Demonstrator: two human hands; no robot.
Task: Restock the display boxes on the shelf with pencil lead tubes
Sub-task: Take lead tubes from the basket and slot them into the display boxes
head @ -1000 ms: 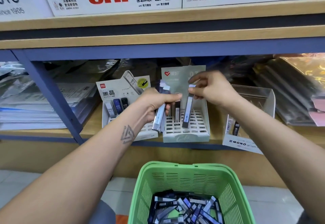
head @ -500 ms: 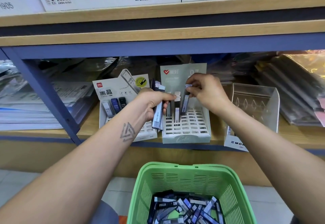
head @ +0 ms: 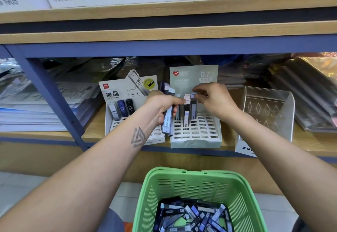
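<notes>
Grey-green cardboard display box w/ white slotted grid tray (head: 196, 135), marked 0.7, sits mid-shelf on the wooden shelf board (head: 94, 131). Only three slim upright lead tubes show in its far row; the rest of the grid, esp. the near rows, looks bare. So restock is at an early stage, as far as this view shows.

Right hand (head: 217, 100) has thumb and fingers curled, pinching the top of a dark tube w/ pale cap (head: 193, 107) that stands in the far row, right of the other two. Can't tell if the tube is fully seated or about to be let go.

Left hand (head: 164, 107) is closed round a small bundle of blue-grey lead tubes (head: 168, 122), held upright just left of the 0.7 box, over the gap between the two boxes. That's the next stock to go in.

Left of it, the white cardboard HB 0.5 display box (head: 127, 104) also has a mostly open grid, partly hidden by the left forearm. Right of the 0.7 box stands a clear plastic display stand (head: 269, 107); contents not readable.

Near edge, the green plastic basket w/ vented walls (head: 198, 188) holds a loose heap of lead tubes (head: 193, 217), lots left. Judged from this: a few tubes placed, a handful in hand, most of the job ahead.
</notes>
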